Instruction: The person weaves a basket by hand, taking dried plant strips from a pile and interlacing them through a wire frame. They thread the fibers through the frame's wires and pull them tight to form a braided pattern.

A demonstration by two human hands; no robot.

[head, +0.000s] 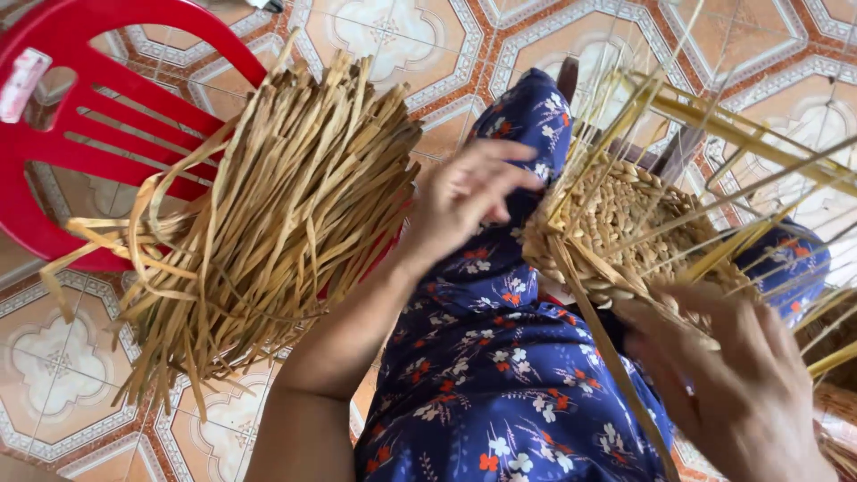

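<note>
Two bare hands work a half-woven straw basket (616, 223) resting on the lap. Left hand (464, 201) sits at its rim, fingers loosely curled; whether it pinches a strand cannot be told. Right hand (741, 375) grips flat, stiff strands (705, 263). Dry fibre may kink or split if pulled sharply. Loose straw bundle (268, 214) lies on a red plastic chair (80, 107).
</note>
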